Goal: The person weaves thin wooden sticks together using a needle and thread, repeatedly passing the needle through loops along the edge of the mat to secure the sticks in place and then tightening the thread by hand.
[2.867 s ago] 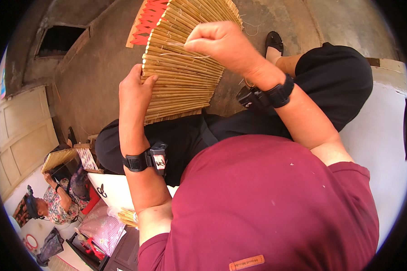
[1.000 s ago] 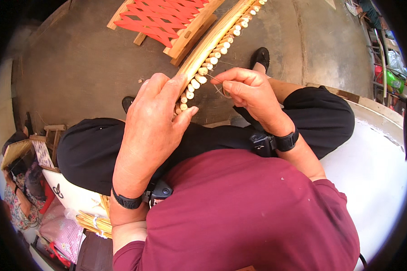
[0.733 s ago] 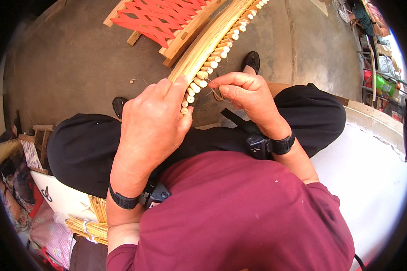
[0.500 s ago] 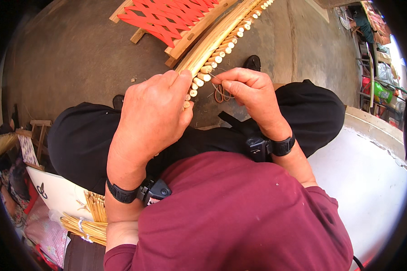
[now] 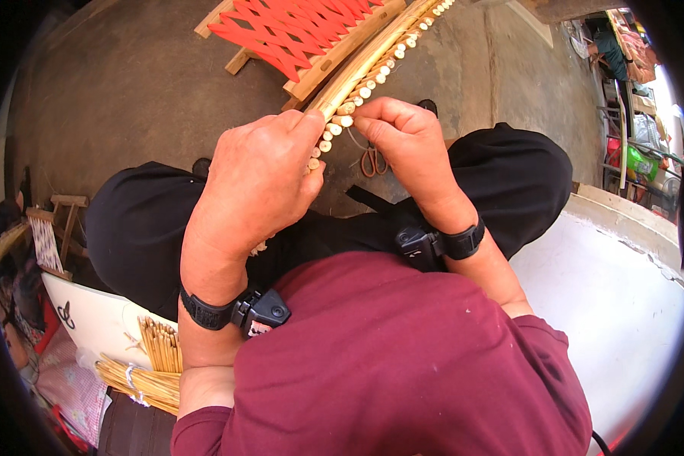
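A long row of peeled straw-coloured sticks (image 5: 361, 67), bound side by side with pale round cut ends along its right edge, runs from my lap away toward the upper right. My left hand (image 5: 252, 171) is closed over the near part of it, the thumb down by the stick ends. On the right edge, my right hand (image 5: 410, 144) pinches with thumb and forefinger close against one stick end. A thin pale strand (image 5: 355, 140) hangs below those fingertips; its pinched part is hidden. Scissors (image 5: 373, 162) with orange-brown handles lie on the floor beneath.
A wooden frame (image 5: 323, 67) strung with red crossed bands stands just beyond the sticks. Bundles of thin sticks (image 5: 138, 380) lie at lower left beside a white board (image 5: 99, 305). Shelves with a green bag (image 5: 643, 163) stand at far right.
My right hand has moved left and in against the stick ends. The strand that stretched between its fingers and the sticks now hangs down as a loose curve. The left hand keeps its grip.
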Demonstrator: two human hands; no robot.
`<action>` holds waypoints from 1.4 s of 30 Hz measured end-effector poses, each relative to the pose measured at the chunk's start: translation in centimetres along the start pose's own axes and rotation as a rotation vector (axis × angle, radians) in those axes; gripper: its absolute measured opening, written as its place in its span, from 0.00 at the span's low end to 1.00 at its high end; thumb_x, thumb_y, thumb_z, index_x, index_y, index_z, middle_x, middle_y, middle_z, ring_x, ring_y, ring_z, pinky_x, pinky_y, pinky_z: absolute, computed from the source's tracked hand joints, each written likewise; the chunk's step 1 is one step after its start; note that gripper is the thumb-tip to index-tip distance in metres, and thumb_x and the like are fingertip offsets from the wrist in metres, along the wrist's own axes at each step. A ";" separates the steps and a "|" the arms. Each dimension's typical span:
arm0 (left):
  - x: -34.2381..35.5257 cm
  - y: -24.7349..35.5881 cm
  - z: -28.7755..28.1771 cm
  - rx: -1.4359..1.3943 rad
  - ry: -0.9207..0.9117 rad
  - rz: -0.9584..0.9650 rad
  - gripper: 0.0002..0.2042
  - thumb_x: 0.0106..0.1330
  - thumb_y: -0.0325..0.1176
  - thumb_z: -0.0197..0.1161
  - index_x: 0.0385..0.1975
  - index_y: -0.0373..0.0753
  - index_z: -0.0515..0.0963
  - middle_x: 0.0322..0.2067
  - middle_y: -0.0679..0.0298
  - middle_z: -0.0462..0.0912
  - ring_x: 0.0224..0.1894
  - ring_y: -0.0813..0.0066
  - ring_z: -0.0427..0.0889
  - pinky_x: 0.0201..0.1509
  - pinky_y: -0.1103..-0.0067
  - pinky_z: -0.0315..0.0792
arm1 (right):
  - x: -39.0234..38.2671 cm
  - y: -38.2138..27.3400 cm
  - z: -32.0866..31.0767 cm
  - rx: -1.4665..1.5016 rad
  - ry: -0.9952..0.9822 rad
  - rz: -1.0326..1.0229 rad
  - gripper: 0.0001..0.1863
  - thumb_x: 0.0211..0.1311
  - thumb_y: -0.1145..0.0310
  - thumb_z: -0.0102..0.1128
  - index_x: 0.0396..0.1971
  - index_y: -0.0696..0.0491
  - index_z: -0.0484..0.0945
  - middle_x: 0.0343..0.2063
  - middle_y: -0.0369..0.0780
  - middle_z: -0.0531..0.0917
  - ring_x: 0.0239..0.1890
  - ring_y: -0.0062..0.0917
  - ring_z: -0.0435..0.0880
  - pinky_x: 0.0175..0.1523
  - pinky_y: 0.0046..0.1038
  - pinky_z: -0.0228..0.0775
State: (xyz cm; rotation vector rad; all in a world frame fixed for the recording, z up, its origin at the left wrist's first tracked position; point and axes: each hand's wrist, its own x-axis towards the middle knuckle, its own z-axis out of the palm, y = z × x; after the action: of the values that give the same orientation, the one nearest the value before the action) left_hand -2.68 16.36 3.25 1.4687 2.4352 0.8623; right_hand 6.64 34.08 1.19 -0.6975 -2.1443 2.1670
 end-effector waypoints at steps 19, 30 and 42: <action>-0.5 0.8 0.6 -0.054 0.031 -0.057 0.22 0.48 0.27 0.68 0.46 0.38 0.74 0.28 0.59 0.76 0.32 0.58 0.79 0.35 0.69 0.74 | -0.2 0.1 -1.6 -0.152 -0.098 0.022 0.07 0.61 0.72 0.59 0.35 0.61 0.81 0.28 0.32 0.82 0.32 0.12 0.76 0.39 0.18 0.69; 1.4 1.5 -0.1 0.147 0.096 -0.287 0.13 0.61 0.40 0.64 0.30 0.35 0.74 0.29 0.56 0.77 0.36 0.53 0.78 0.38 0.62 0.73 | 2.3 1.9 3.0 -0.148 0.077 -0.303 0.07 0.59 0.70 0.58 0.30 0.59 0.80 0.24 0.42 0.82 0.25 0.22 0.78 0.34 0.25 0.71; 2.2 2.1 3.4 0.638 0.263 -0.326 0.13 0.69 0.44 0.54 0.29 0.41 0.72 0.28 0.62 0.77 0.33 0.59 0.79 0.33 0.65 0.73 | 2.2 2.3 2.0 -0.152 0.042 -0.333 0.07 0.59 0.72 0.58 0.31 0.60 0.80 0.25 0.39 0.83 0.27 0.17 0.78 0.34 0.23 0.70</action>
State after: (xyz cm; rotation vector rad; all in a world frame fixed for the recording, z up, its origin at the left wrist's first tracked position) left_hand -0.75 20.28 1.96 1.0887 3.2233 0.2203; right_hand 4.68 32.75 -1.77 -0.3527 -2.2309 1.8236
